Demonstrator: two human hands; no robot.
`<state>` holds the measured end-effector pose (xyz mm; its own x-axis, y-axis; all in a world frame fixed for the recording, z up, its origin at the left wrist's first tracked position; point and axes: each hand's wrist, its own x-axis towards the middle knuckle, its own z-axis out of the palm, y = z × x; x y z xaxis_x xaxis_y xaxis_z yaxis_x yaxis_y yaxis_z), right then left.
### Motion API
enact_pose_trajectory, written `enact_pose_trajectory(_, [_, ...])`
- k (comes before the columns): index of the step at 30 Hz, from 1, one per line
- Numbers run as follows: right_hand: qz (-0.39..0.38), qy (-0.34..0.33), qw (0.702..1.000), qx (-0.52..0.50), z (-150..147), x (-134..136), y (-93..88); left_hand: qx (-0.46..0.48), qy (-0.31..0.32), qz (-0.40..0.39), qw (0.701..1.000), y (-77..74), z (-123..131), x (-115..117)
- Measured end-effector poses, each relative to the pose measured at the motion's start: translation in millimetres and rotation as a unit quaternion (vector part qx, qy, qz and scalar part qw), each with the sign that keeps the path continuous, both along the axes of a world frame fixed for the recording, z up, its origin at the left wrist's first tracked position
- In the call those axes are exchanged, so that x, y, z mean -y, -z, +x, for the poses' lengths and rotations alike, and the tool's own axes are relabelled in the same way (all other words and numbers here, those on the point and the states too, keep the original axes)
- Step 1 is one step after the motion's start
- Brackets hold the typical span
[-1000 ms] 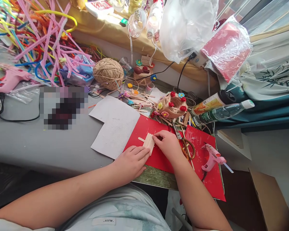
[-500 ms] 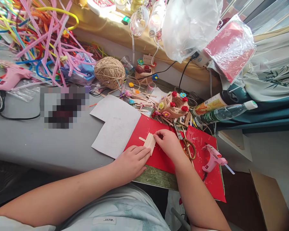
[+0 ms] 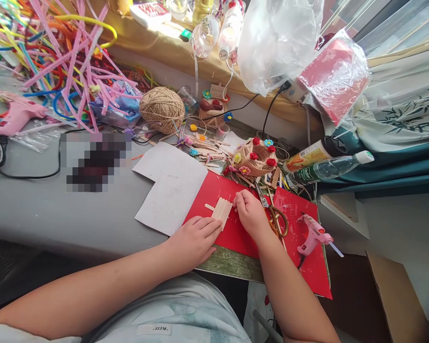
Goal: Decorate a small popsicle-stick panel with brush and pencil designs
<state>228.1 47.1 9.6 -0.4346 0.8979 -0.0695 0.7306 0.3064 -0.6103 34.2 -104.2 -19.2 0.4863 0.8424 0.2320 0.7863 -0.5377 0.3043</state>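
Craft-stick panel (image 3: 221, 214), made of sticks laid side by side, rests on a red sheet (image 3: 243, 238) directly before the person. Largest in the working area is the tabletop (image 3: 103, 214), grey at the left. Next come the red sheet and a white sheet (image 3: 171, 190) at its left edge. Any slip of the red sheet under pressure could carry the panel askew. Uneven pressing, or an early release, could let the sticks part if they are not firmly joined; whether glue binds them cannot be seen. A nudge from the right could also push the outermost stick out of line.

Both forearms reach in from the near side. The left hand (image 3: 193, 240) lies low and palm down, its fingers (image 3: 214, 225) extended, close together, their tips resting on the panel's near end. The right hand (image 3: 252, 214) stands just beside the panel's right edge, wrist raised, fingers curled inward; whether they pinch anything, or touch the edge, cannot be told.

Of the tools, a pink glue gun (image 3: 311, 235) lies farther right, and scissors (image 3: 270, 206) lie just beside the right hand, where a careless backward sweep could catch them. Smallest is a single stick (image 3: 209, 207) projecting crosswise from the panel's left side.
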Motion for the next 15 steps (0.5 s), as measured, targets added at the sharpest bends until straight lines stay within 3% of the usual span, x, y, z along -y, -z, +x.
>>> enact_pose_trajectory(3, [0.046, -0.001, 0.999, -0.015, 0.6, 7.0, -0.8, 0.001, -0.001, 0.003, 1.000, 0.0, -0.1, 0.0])
enact_pose_trajectory(7, [0.076, -0.074, 0.994, -0.041, 0.5, 11.6, 2.3, 0.001, 0.003, 0.002, 1.000, 0.0, -0.4, -0.2])
enact_pose_trajectory(15, [0.039, -0.070, 0.995, 0.053, -15.0, 0.9, -8.5, 0.004, -0.003, -0.006, 1.000, -1.0, 0.8, -0.8])
